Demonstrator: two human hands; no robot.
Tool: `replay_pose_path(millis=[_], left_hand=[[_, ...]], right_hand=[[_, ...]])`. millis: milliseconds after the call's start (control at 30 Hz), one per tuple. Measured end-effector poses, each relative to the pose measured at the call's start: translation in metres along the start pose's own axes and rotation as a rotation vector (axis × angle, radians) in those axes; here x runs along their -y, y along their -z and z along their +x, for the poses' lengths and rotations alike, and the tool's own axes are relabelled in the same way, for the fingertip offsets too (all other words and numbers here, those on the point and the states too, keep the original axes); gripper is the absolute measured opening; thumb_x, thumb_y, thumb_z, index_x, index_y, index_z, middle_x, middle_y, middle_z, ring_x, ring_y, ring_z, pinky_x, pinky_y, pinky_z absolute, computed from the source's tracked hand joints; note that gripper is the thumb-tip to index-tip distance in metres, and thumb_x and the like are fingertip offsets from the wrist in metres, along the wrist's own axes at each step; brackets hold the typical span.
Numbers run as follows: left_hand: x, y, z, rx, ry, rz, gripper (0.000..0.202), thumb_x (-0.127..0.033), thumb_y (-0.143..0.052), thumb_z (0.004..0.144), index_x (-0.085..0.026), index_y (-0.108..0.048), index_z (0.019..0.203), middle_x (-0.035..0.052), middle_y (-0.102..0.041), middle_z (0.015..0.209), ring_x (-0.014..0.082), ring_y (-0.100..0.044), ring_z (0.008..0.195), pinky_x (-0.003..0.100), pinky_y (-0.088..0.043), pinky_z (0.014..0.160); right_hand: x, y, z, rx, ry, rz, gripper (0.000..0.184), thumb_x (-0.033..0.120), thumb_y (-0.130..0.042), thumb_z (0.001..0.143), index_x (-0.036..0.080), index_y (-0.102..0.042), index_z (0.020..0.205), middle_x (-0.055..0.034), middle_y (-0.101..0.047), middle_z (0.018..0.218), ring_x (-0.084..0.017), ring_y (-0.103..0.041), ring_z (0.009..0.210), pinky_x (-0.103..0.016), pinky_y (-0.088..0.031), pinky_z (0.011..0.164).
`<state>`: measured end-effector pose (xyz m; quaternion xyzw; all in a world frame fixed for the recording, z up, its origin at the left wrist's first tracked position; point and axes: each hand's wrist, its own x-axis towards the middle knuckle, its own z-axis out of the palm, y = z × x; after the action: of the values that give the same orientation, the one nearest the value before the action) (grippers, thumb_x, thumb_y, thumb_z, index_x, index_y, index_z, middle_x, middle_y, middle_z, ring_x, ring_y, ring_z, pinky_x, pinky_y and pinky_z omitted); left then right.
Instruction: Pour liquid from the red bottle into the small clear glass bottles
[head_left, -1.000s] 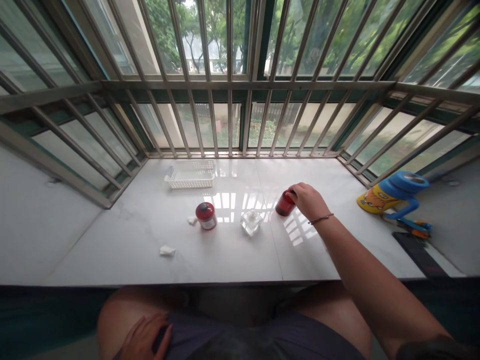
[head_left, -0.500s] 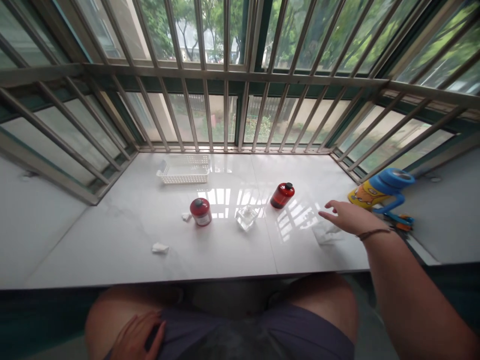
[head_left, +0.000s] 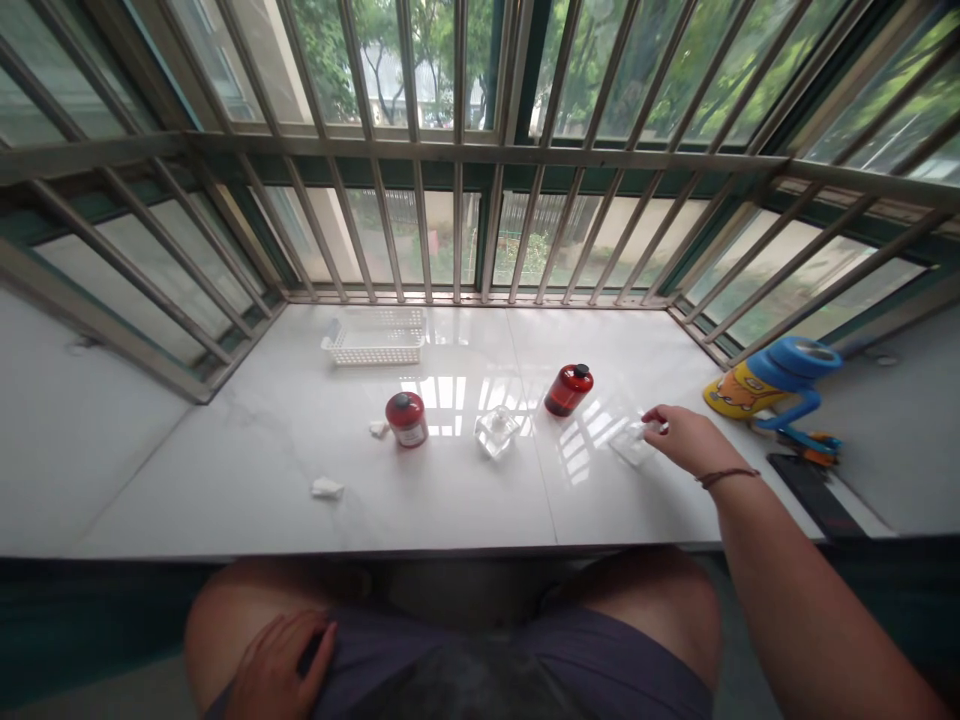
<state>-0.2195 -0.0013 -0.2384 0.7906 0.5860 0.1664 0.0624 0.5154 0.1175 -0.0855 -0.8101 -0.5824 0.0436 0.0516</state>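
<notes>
My right hand (head_left: 673, 435) is over the right side of the white counter (head_left: 450, 520). Its thumb and fingers are pinched on the edge of a clear plastic packet (head_left: 631, 441), which lies on the surface. My left hand (head_left: 281, 660) rests flat on my thigh, holding nothing, fingers stretched out. Left of the packet, a red bottle with a black cap (head_left: 568, 390) leans to one side. A clear glass bottle (head_left: 497, 432) stands in the middle. Beside it is a second red bottle with a pale label (head_left: 406, 420).
A white perforated basket (head_left: 375, 352) sits near the barred window. Crumpled white tissue pieces (head_left: 328, 488) lie at left. A blue and yellow flask (head_left: 772, 378) lies at right, with a dark flat object (head_left: 814, 495) and an orange and blue item (head_left: 814, 447) nearby.
My right hand has moved slightly left and down, its fingers closing on the clear packet, which has shifted left. The view has turned slightly. My left hand stays on the thigh.
</notes>
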Motion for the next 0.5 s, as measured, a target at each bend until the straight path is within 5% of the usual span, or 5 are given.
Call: replay_pose_path(millis=[267, 400, 500], left_hand=[[-0.005, 0.001, -0.002, -0.021, -0.002, -0.011, 0.031, -0.055, -0.063, 0.101, -0.031, -0.083, 0.098, 0.0016, -0.087, 0.104, 0.0292, -0.082, 0.099, 0.048, -0.063, 0.103], [-0.011, 0.005, 0.0, -0.019, 0.02, -0.01, 0.032, -0.053, -0.062, 0.101, -0.03, -0.083, 0.096, 0.003, -0.086, 0.102, 0.0286, -0.081, 0.097, 0.046, -0.063, 0.101], [-0.012, 0.008, 0.002, 0.003, 0.034, -0.007, 0.031, -0.053, -0.062, 0.101, -0.03, -0.082, 0.096, 0.0031, -0.086, 0.102, 0.0284, -0.081, 0.098, 0.046, -0.063, 0.1]], right_hand=[[0.054, 0.008, 0.021, -0.206, 0.022, -0.023, 0.043, 0.038, -0.063, 0.098, 0.014, -0.071, 0.133, -0.0235, -0.071, 0.129, -0.038, -0.071, 0.112, -0.048, -0.054, 0.097], [0.126, 0.01, -0.002, -0.398, 0.317, 0.122, 0.031, 0.036, -0.061, 0.103, 0.018, -0.071, 0.125, -0.0195, -0.073, 0.126, -0.04, -0.065, 0.123, -0.055, -0.05, 0.11], [0.187, -0.003, -0.015, -0.258, 0.494, 0.367, 0.035, 0.04, -0.066, 0.103, 0.02, -0.067, 0.133, -0.0166, -0.075, 0.128, -0.037, -0.068, 0.123, -0.052, -0.055, 0.109]])
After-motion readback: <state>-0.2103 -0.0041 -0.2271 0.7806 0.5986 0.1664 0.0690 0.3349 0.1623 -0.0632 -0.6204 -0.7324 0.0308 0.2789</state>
